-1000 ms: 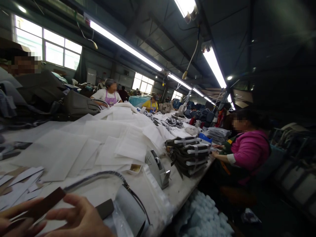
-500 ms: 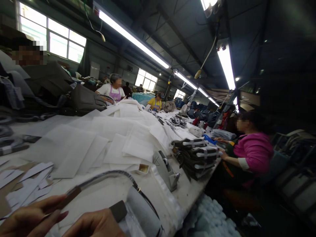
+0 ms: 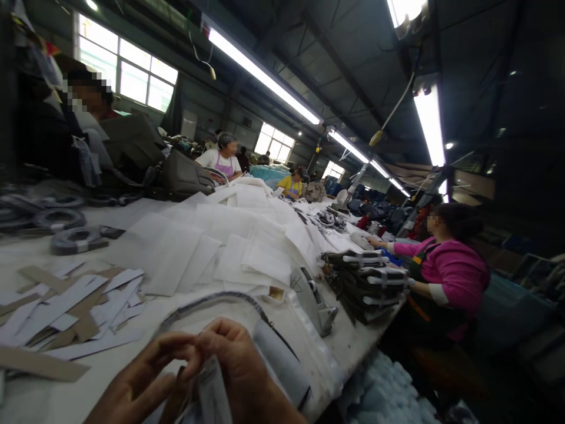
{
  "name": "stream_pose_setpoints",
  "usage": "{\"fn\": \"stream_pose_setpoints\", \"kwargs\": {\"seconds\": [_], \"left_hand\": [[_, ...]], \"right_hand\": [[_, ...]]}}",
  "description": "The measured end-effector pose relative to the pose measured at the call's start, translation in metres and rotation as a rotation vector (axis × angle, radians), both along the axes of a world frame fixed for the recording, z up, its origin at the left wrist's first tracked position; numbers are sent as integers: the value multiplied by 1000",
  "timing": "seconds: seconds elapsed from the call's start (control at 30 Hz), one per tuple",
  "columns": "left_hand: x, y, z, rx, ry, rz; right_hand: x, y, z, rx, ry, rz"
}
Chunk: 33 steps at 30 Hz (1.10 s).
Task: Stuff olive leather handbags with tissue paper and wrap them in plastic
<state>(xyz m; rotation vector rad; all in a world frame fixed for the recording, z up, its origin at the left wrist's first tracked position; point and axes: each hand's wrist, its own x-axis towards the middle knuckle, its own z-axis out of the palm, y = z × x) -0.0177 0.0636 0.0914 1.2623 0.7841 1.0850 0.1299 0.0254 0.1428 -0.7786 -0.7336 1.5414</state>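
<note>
Both my hands are low at the bottom edge, close together. My left hand (image 3: 141,377) has its fingers curled and pinched toward the right one. My right hand (image 3: 236,365) is closed over a strip of clear plastic film (image 3: 212,391) that hangs between them. Just beyond lies a grey rolled piece (image 3: 280,368) with a dark strap (image 3: 212,301) arching over the table. What my left fingers pinch is partly hidden.
White fabric sheets (image 3: 220,247) cover the long table. Cardboard and paper strips (image 3: 66,309) lie at the left, a tape dispenser (image 3: 315,297) and a stack of folded dark bags (image 3: 368,280) at the right. A person in pink (image 3: 445,274) sits there; others work farther back.
My hands have come together and risen into view, closing on the plastic film. The brown strap end held before is no longer visible. The view has swung right along the table.
</note>
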Motion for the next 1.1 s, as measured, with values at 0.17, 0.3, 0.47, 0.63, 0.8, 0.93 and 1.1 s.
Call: {"fn": "stream_pose_setpoints", "kwargs": {"seconds": [0.17, 0.3, 0.47, 0.63, 0.8, 0.93, 1.1], "left_hand": [[-3, -12, 10, 29, -5, -321], [-8, -12, 8, -104, -169, -402], [-11, -13, 10, -135, -187, -386], [-10, -12, 15, -69, -201, -382], [-3, -13, 11, -79, -169, -441], [4, -13, 5, -97, -93, -274], [7, -17, 8, -271, -102, -158]], "right_hand": [[11, -8, 9, -124, 168, -39], [16, -6, 3, -238, 313, -27], [16, -6, 0, -225, 307, -26], [21, -4, -6, -239, 257, -43], [13, -11, -3, -149, 94, -65], [-2, -11, 4, -14, -214, -9], [-5, -4, 0, 65, -529, -108]]}}
